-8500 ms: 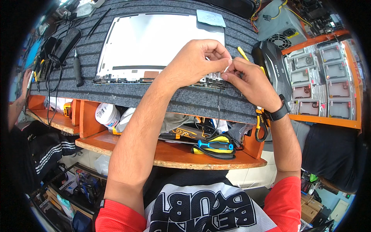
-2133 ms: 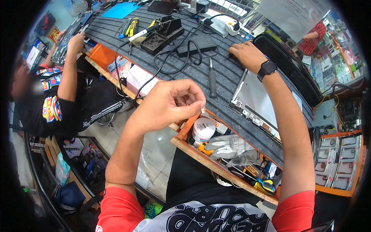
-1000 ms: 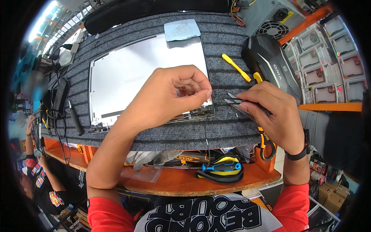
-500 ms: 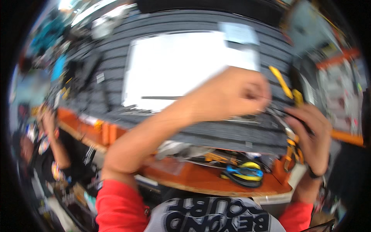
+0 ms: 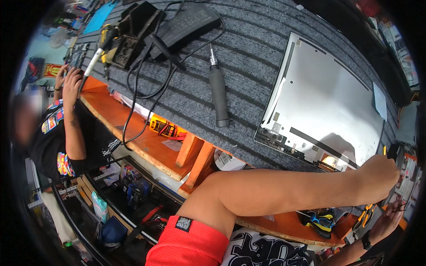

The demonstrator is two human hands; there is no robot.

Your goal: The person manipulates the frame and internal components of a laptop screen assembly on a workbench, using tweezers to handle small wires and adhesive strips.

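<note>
A: How do the hands stand?
B: The left hand [image 5: 379,179] is curled nearly into a fist, its back to the camera and fingertips hidden; I can't tell whether it grips anything. The right hand [image 5: 387,219] is partly open, with a thin dark item [image 5: 402,206] at its fingertips, too small to say if it's held.
A: What's nearest them?
B: The silver laptop panel [image 5: 328,97], lying flat along the front edge of the tabletop [image 5: 248,66]. The left hand overlaps its near right corner in view. An orange-handled tool [image 5: 364,216] is near the right hand, by that same edge.
A: And farther out?
B: A pale blue pad [image 5: 380,101] is at the panel's far right side. Left of the panel lies 1 grey-handled screwdriver [image 5: 218,91]; beyond it sits a black power adapter [image 5: 188,29], with a cable dropping over the front edge. Toward the left end there's a white-handled soldering iron [image 5: 92,63].
A: Anyone else?
B: 1 co-worker [image 5: 49,133], seated past that end.
</note>
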